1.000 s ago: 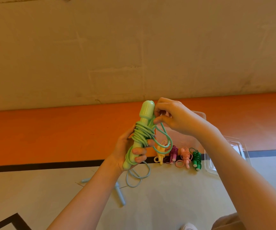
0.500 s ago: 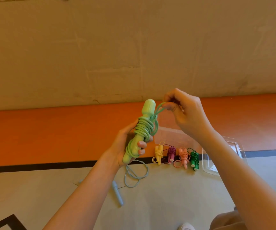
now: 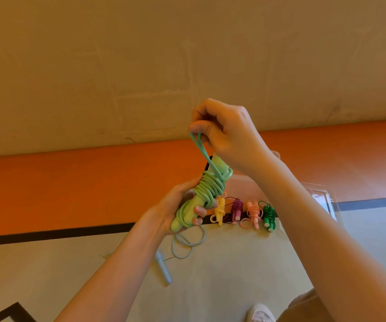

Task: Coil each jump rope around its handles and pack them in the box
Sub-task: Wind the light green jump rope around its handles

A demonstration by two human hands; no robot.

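- The left hand [image 3: 182, 210] wraps its fingers round the light green handles [image 3: 193, 209], tilted up and rightward, seemingly to keep the wound coil [image 3: 210, 188] from slipping.
- The right hand [image 3: 224, 133] pinches a loop of the green cord [image 3: 200, 148] above the handle tops, pulled taut, likely to tuck the end.
- Beyond on the floor lie four coiled ropes in a row: yellow [image 3: 220, 211], purple [image 3: 236, 209], pink [image 3: 253, 213], dark green [image 3: 268, 216].
- The clear box [image 3: 324, 198] sits just right of them, partly hidden by the right forearm.
- Nearer, a pale blue rope [image 3: 187, 242] lies loose, uncoiled.
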